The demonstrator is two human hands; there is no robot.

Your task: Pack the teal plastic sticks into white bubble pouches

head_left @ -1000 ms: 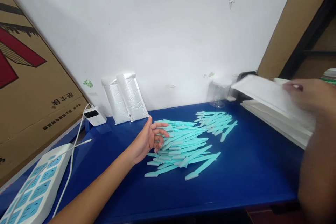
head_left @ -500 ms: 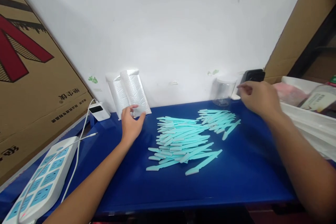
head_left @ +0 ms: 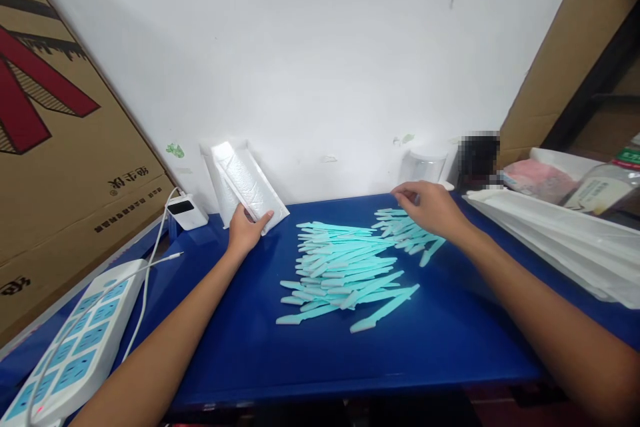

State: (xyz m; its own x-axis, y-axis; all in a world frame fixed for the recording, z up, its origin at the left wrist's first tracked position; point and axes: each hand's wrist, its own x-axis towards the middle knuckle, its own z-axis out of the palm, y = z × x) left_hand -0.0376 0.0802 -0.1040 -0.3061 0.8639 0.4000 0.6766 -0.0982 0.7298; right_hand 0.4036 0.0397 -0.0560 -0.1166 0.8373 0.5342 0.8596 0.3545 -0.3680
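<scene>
Pinch grip, left hand [head_left: 244, 229]: in the head view, thumb and fingers closed on the lower end of the front padded pouch [head_left: 249, 181], with the thumb on the right side and the fingers on the left. The pouch stood tilted near the wall [head_left: 325, 80], at the back left of the blue table [head_left: 320, 363], overlapping a rear pouch [head_left: 223, 195] that leaned there.

Handling, by judgement: the pouch appeared light and soft, with a bubbled, glossy skin that could slip under dry fingertips. Its flat edges probably offered the surest hold; hard squeezing at mid-panel would likely buckle it.

Right hand [head_left: 431, 205]: fingers curled, thumb near them, above the smaller cluster of turquoise sticks [head_left: 413, 230]. Whether the fingertips pinched anything could not be told. These sticks looked light, slim and fairly stiff, best taken singly by the shaft. The larger pile of turquoise sticks [head_left: 345, 260] lay between the two hands, loosely overlapped.
</scene>
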